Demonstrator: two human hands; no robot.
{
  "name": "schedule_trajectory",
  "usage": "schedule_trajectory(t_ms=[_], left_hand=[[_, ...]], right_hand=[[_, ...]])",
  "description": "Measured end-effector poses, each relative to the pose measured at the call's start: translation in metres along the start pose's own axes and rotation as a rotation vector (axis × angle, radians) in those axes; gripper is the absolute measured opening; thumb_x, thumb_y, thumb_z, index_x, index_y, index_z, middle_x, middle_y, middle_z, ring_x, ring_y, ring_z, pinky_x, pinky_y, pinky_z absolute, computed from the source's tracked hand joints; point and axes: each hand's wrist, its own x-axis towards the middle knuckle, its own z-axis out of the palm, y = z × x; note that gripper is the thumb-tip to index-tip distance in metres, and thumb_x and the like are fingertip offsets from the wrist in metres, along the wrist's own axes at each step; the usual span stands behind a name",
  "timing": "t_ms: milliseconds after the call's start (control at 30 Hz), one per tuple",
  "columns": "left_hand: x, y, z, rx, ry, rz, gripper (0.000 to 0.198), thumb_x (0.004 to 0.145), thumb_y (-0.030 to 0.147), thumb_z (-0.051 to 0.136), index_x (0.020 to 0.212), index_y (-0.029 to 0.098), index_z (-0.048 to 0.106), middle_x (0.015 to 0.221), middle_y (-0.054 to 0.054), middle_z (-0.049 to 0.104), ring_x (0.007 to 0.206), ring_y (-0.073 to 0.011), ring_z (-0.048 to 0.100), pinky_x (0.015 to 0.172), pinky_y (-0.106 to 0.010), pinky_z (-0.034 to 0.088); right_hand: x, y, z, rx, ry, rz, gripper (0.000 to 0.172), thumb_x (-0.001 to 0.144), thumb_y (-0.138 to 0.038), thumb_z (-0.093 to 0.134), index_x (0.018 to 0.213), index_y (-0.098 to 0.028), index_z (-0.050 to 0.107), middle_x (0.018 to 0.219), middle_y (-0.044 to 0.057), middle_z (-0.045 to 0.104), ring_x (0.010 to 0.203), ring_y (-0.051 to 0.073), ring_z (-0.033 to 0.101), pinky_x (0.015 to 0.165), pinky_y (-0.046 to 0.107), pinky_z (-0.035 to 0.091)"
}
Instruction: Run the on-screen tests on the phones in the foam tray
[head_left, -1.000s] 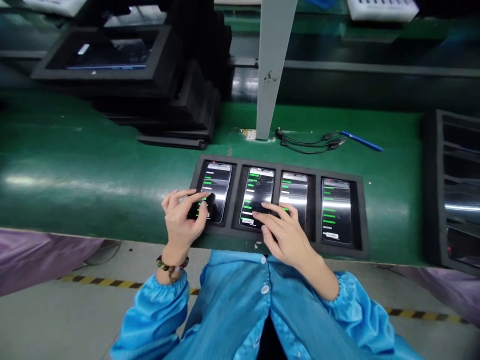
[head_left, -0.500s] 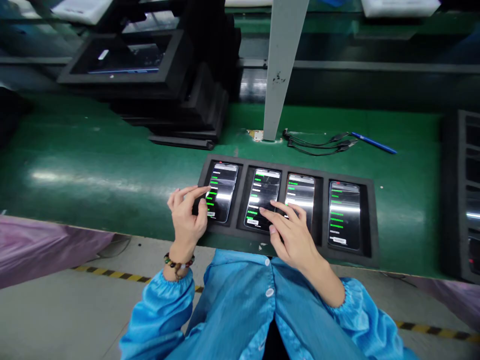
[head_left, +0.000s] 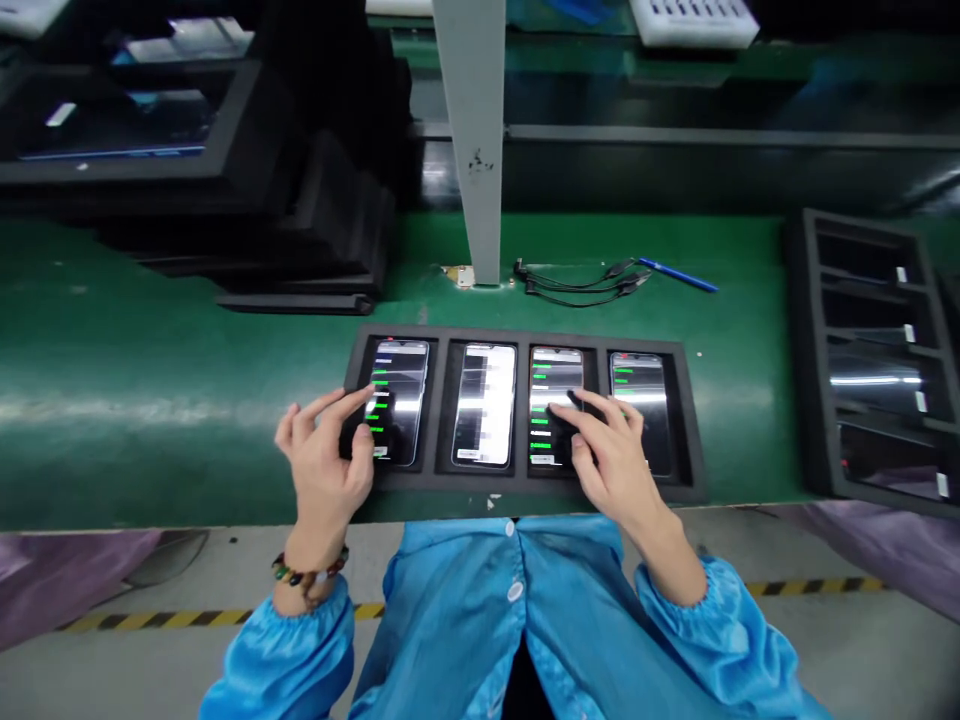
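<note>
A black foam tray [head_left: 517, 335] lies on the green belt [head_left: 150, 370] and holds several phones with lit screens. My left hand [head_left: 324, 462] rests at the tray's left end, fingers spread, index finger touching the leftmost phone [head_left: 396, 400]. My right hand [head_left: 611, 455] reaches over the tray's right half, fingers apart, index finger on the third phone [head_left: 553, 400]. The second phone [head_left: 485, 403] shows a mostly white screen. The rightmost phone [head_left: 641, 400] is partly covered by my right hand. Neither hand holds anything.
A grey post [head_left: 474, 140] stands behind the tray, with black cables [head_left: 577, 283] and a blue pen [head_left: 679, 275] beside it. Stacked black foam trays [head_left: 247, 200] sit at back left. Another slotted black tray [head_left: 870, 360] lies at the right.
My right hand has moved from the second phone to the third phone. The second phone's screen has turned mostly white. My left hand stays on the leftmost phone; the view shifted.
</note>
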Motion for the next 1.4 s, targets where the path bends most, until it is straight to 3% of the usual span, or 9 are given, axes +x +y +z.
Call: schedule_trajectory(t_ms=[133,400,767,967,1267,1400], left_hand=[[-0.001,-0.001,0.000,-0.006,0.004,-0.006,0.040,0.110,0.035,0.052,0.145,0.029,0.070,0.137,-0.013,0.075,0.142,-0.0320,0.062,0.136,-0.060,0.024],[0.001,0.000,0.002,0.007,0.054,0.001,0.036,0.107,0.038,0.056,0.137,0.029,0.074,0.130,-0.012,0.078,0.135,-0.0322,0.067,0.133,-0.062,0.030],[0.000,-0.004,0.004,0.000,0.074,-0.020,0.038,0.103,0.037,0.059,0.135,0.025,0.076,0.128,-0.011,0.079,0.134,-0.0343,0.068,0.132,-0.068,0.032],[0.000,-0.005,0.002,0.027,0.030,-0.013,0.038,0.105,0.036,0.057,0.138,0.030,0.073,0.130,-0.008,0.079,0.137,-0.0322,0.068,0.132,-0.067,0.032],[0.001,-0.001,0.005,0.021,0.080,-0.042,0.036,0.104,0.041,0.057,0.130,0.025,0.077,0.125,-0.010,0.080,0.131,-0.0312,0.068,0.132,-0.063,0.031],[0.002,0.000,0.007,0.026,0.086,-0.054,0.040,0.104,0.046,0.056,0.127,0.023,0.078,0.124,-0.010,0.080,0.129,-0.0303,0.069,0.131,-0.060,0.032]], right_hand=[[-0.015,0.000,-0.003,0.059,-0.059,-0.077,0.044,0.104,-0.014,0.050,0.140,-0.028,0.070,0.127,0.003,0.084,0.144,0.028,0.064,0.124,0.054,0.035],[-0.005,0.009,-0.005,-0.023,-0.047,0.055,0.049,0.106,-0.017,0.048,0.151,-0.028,0.063,0.142,0.006,0.079,0.152,0.031,0.058,0.124,0.057,0.035],[-0.009,0.009,-0.006,0.034,-0.008,-0.040,0.043,0.107,-0.017,0.049,0.143,-0.029,0.068,0.133,0.003,0.083,0.145,0.029,0.064,0.122,0.054,0.037],[-0.006,0.010,-0.004,-0.009,-0.002,0.058,0.047,0.107,-0.016,0.046,0.149,-0.026,0.065,0.138,0.006,0.080,0.151,0.030,0.059,0.124,0.055,0.034],[-0.007,0.009,-0.005,-0.007,-0.011,0.058,0.048,0.106,-0.017,0.046,0.146,-0.028,0.069,0.137,0.006,0.081,0.149,0.030,0.061,0.122,0.055,0.036],[-0.011,0.005,-0.005,0.020,-0.045,-0.009,0.050,0.102,-0.014,0.047,0.141,-0.031,0.073,0.124,0.002,0.086,0.147,0.029,0.063,0.123,0.055,0.036]])
